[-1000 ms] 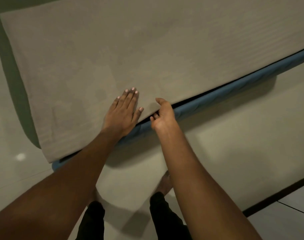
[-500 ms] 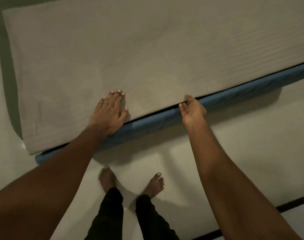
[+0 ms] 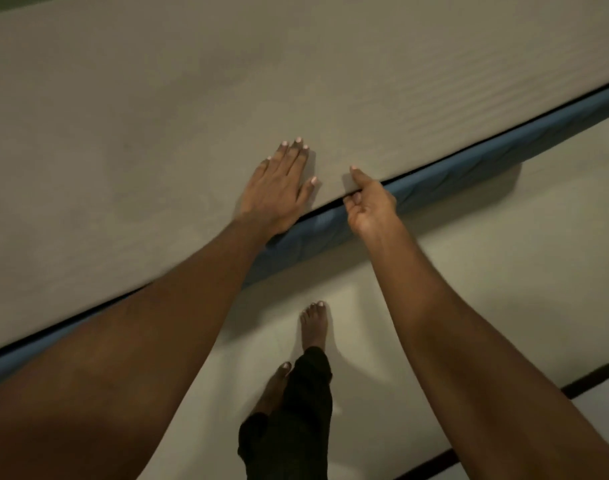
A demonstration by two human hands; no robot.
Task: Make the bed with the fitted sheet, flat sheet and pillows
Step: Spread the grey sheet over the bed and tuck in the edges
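A grey-beige sheet [image 3: 227, 91] lies flat over a low blue mattress [image 3: 469, 168] on the floor, and its near edge runs diagonally across the view. My left hand [image 3: 279, 188] lies flat on the sheet beside that edge, fingers straight. My right hand [image 3: 369, 202] pinches the sheet's edge, thumb on top and fingers curled under it, just right of the left hand. No pillows are in view.
Pale tiled floor [image 3: 486, 271] spreads in front of the mattress. My bare feet [image 3: 313, 323] and dark trouser legs stand close to the mattress side. A dark strip [image 3: 590, 379] crosses the floor at the lower right.
I have stepped to the right along the bed, so the sheet's left corner is out of view. Both hands have slid along the edge and now lie closer together.
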